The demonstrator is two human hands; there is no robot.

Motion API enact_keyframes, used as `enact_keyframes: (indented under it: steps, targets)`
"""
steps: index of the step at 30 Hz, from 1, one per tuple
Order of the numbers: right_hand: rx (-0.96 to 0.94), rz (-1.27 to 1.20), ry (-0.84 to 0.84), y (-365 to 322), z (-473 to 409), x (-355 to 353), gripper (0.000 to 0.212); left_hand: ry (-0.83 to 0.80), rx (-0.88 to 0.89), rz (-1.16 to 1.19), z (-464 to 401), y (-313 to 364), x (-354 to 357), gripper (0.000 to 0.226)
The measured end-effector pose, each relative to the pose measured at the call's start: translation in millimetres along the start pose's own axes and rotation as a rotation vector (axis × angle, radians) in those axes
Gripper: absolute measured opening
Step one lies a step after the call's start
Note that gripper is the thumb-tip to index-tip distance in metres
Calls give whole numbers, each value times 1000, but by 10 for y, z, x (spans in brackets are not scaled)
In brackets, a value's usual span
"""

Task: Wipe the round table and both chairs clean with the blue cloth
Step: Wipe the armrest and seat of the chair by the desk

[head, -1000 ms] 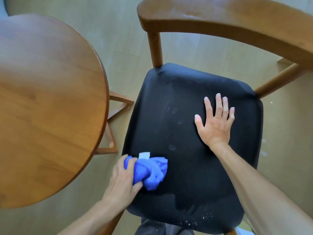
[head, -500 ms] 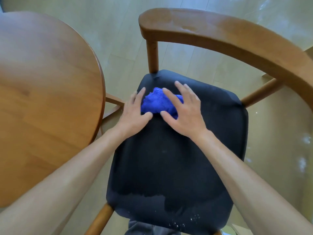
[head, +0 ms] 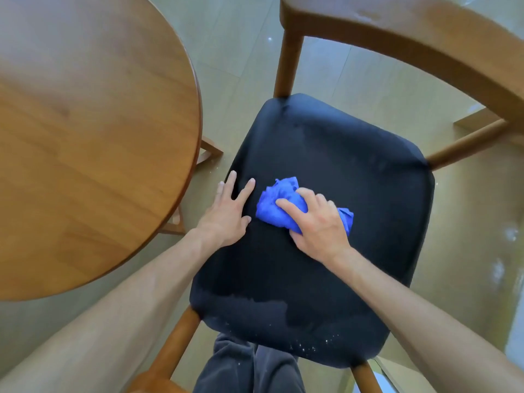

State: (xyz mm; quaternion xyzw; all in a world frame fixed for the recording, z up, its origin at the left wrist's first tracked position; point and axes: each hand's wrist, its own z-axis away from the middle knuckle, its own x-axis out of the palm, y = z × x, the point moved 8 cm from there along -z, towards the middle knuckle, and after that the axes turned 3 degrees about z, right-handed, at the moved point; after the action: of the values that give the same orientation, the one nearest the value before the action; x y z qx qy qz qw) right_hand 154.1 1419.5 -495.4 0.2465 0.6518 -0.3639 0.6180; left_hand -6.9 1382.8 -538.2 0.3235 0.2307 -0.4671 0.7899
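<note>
A crumpled blue cloth [head: 279,207] lies on the black seat [head: 354,171] of a wooden chair. My right hand [head: 317,222] covers the cloth with its fingers curled over it, gripping it against the seat. To the left of the cloth, my left hand [head: 228,214] rests flat on the seat's left edge with straight fingers, apart from the cloth. The round wooden table [head: 85,131] fills the left of the view. White specks dot the seat's near edge [head: 320,343].
The chair's curved wooden backrest [head: 425,43] arcs across the top right, on posts [head: 286,66]. A table leg brace [head: 209,151] shows between table and chair. My dark trousers [head: 249,367] are at the bottom. The floor is pale tile.
The cloth passed from my left hand to my right hand and came back toward the seat's middle. My left hand let go and now lies flat beside it.
</note>
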Motion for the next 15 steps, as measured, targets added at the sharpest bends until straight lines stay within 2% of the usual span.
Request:
enact_keyframes:
  steps: [2, 6, 8, 10, 11, 12, 13, 15]
  targets:
    - [-137, -25, -50, -249, 593, 95, 51, -1, 3, -2, -2, -3, -7, 76]
    - [-432, -27, -306, -496, 1561, 263, 49, -7, 3, -7, 19, -17, -37, 75]
    - [-561, 27, -339, -488, 1570, 211, 50, -7, 4, -26, 26, -3, -48, 74]
    - [-647, 93, -295, -441, 1317, 99, 51, -4, 13, -43, 22, 10, -50, 74]
    - [-609, 114, -233, -364, 1093, 24, 50, -3, 18, -45, 25, 7, -53, 74]
    - [-464, 120, -150, -220, 794, -70, 49, -3, 24, -39, 33, -2, -55, 74]
    - [-210, 95, -68, 16, 484, -174, 48, -4, 34, -30, 40, -7, -59, 74]
    - [437, -52, 22, 615, 83, -262, 49, -11, 65, 1, 31, -23, -72, 73]
